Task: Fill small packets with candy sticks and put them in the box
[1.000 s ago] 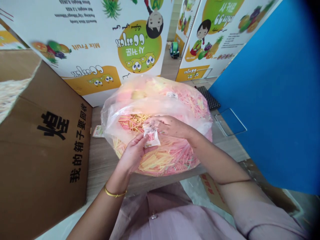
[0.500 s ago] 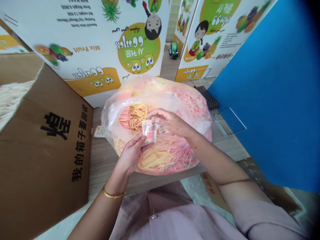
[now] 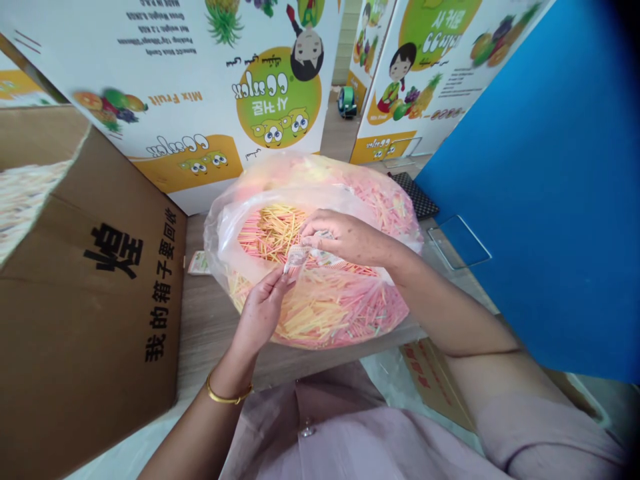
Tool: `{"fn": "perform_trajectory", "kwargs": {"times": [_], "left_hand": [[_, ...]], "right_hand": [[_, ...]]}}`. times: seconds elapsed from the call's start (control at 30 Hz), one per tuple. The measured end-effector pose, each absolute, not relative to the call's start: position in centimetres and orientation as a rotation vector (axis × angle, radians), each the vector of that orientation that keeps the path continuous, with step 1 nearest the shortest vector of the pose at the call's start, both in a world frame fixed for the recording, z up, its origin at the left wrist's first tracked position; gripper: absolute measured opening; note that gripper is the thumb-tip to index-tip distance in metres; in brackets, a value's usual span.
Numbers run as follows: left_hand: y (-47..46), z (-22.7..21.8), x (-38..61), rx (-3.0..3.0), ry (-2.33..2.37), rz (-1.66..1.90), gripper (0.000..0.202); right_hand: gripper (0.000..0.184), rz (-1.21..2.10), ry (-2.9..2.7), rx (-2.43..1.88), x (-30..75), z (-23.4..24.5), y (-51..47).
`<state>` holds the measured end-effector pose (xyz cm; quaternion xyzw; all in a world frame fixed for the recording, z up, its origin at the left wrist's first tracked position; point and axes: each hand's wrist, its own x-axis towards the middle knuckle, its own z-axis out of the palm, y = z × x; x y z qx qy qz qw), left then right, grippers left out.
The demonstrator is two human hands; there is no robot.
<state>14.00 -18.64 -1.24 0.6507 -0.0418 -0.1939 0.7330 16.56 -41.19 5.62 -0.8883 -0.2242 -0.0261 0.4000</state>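
Note:
A small white and pink candy packet is held up over the mouth of a large clear plastic bag. My left hand pinches its lower edge between thumb and fingers. From the other side my right hand has its fingertips closed at the packet's upper corner. Inside the bag lie many thin pink and yellow candy sticks. More printed packets rest among the sticks under my right hand, partly covered by it.
A brown carton stands at the left, filled with small packets. White printed cartons rise behind the bag. To the right is a blue panel, with a wire loop near it. A green tape roll sits between cartons.
My right hand has closed its fingers onto the packet's top, where they were loosely spread beside it. The packet has turned and tilted, showing less of its printed front.

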Motion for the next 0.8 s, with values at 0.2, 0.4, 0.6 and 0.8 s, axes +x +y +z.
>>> {"fn": "perform_trajectory", "kwargs": {"times": [0.2,0.4,0.6,0.8], "left_hand": [[-18.7,-1.4,13.8,1.466,-0.1,-0.43,0.036],[-18.7,-1.7,13.6,1.482,-0.059,-0.455,0.048],[-19.0,-2.3,13.7,1.479,-0.052,-0.478,0.048],[-19.0,-2.8,13.8,1.411,-0.035,-0.438,0.047]], "right_hand": [[0.035,0.099,-0.603,-2.439,17.2,5.5,-41.2],[0.02,0.153,-0.701,-2.497,17.7,5.3,-40.7],[0.013,0.251,-0.702,-2.775,17.7,5.5,-39.2],[0.016,0.11,-0.707,-2.79,17.4,4.9,-38.2]]}}
